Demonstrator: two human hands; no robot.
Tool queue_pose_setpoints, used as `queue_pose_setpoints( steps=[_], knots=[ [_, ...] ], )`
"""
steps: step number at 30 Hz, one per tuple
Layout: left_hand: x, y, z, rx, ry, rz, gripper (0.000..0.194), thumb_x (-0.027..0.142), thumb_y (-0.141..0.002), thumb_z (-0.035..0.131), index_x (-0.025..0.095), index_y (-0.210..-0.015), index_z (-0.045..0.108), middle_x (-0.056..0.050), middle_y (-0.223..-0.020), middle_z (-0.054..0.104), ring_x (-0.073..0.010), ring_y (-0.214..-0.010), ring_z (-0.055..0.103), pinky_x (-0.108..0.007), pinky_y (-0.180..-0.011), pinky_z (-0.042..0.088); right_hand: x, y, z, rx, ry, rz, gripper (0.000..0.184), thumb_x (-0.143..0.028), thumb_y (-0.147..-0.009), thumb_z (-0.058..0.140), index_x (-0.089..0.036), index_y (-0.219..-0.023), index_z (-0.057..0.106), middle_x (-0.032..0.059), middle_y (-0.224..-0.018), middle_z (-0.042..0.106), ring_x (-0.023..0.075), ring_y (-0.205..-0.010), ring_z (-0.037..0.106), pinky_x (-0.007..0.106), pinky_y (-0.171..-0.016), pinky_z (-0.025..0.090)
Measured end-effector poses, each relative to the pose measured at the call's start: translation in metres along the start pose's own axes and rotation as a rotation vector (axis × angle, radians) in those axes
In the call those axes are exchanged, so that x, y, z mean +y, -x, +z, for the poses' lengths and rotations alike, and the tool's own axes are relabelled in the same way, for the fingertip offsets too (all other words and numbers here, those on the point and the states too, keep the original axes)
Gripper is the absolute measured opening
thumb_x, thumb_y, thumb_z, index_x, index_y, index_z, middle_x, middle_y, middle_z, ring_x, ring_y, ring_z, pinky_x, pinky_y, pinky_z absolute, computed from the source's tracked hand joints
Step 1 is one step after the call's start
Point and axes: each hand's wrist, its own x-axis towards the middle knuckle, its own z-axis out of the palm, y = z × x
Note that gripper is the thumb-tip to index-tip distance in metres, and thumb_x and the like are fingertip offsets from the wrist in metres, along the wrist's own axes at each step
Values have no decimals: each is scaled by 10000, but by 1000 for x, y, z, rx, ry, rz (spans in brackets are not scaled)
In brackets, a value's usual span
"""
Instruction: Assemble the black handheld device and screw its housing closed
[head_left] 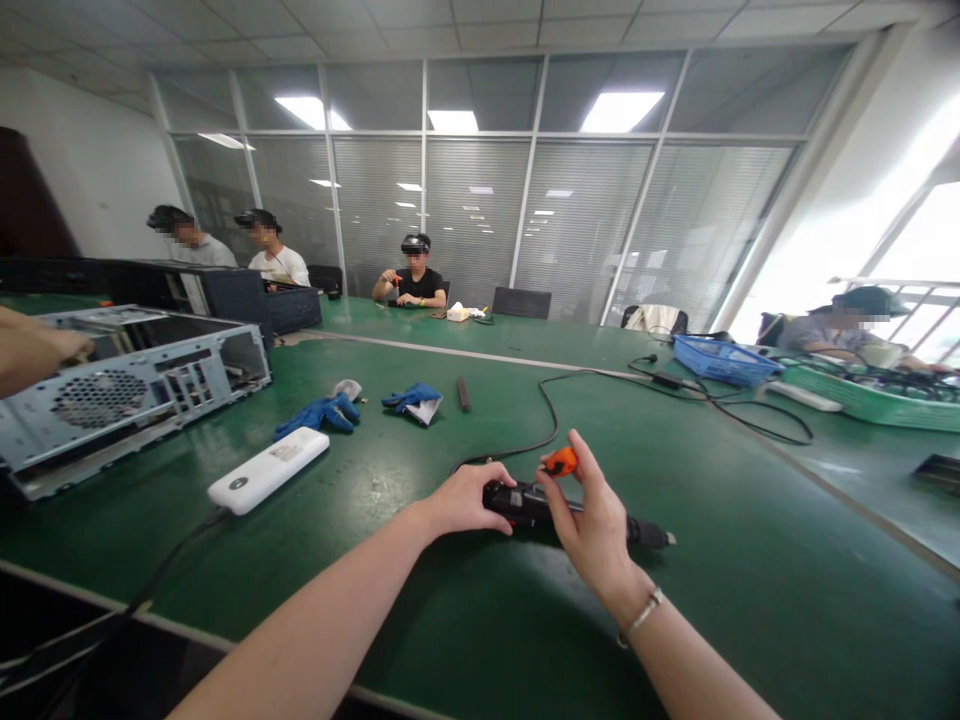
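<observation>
My left hand (469, 497) is closed around the rear end of a black electric screwdriver (645, 532) that lies along the green table (525, 620), its tip pointing right. A black cable (551, 415) runs from it across the table. My right hand (592, 520) hovers over the tool's middle and pinches a small orange part (561, 461) between thumb and forefinger.
A white power bank (268, 469) lies left of my hands. Blue gloves (319, 412) and a second pair (414, 400) lie beyond it. An open computer case (127, 385) stands at the left with another person's hand on it. Blue basket (720, 358) and green tray (862, 388) sit right. Other people sit around the table.
</observation>
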Motion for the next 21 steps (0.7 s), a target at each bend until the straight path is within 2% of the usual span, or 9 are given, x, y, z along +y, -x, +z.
queue_pose_setpoints(
  steps=[3,5,11,13,17,21],
  knots=[
    [-1,0,1,-1,16,3,509,315,-564,875,198,-996,632,12,-905,674,-202,-867,638,-263,-769,464,-1,4,6,109,-157,-40,696,-147,-891,574,-268,-1483,228,89,-1062,652,222,-934,671,440,-826,568],
    [-1,0,2,1,23,12,489,315,-572,871,194,-982,632,15,-905,672,-198,-864,639,-259,-766,465,-4,7,12,115,-243,-40,710,-117,-890,562,-283,-1484,210,82,-1063,652,215,-937,675,442,-830,571],
    [-2,-1,1,24,15,54,519,310,-601,849,178,-1051,626,-13,-983,680,-212,-905,639,-275,-810,484,-14,8,32,58,-142,-163,586,-131,-900,549,-297,-1425,347,68,-1048,658,204,-928,655,385,-790,579],
    [-3,-1,1,19,0,83,452,279,-628,825,166,-1025,640,-18,-962,686,-215,-904,645,-277,-812,492,-18,3,35,3,-112,-187,567,-132,-915,520,-294,-1428,342,73,-1070,651,205,-943,640,384,-804,569],
    [-6,-2,6,26,-86,93,251,192,-682,751,139,-913,670,-31,-893,697,-216,-865,661,-274,-804,508,-32,-11,39,-172,-74,-127,572,-115,-932,432,-256,-1467,284,101,-1111,625,216,-959,610,396,-826,544],
    [-10,-4,11,48,-135,92,265,136,-728,671,110,-991,655,-79,-971,693,-248,-945,647,-308,-862,500,-43,-20,43,-212,-11,-79,486,-180,-924,473,-267,-1399,424,116,-1099,587,246,-956,584,430,-816,523]
  ],
)
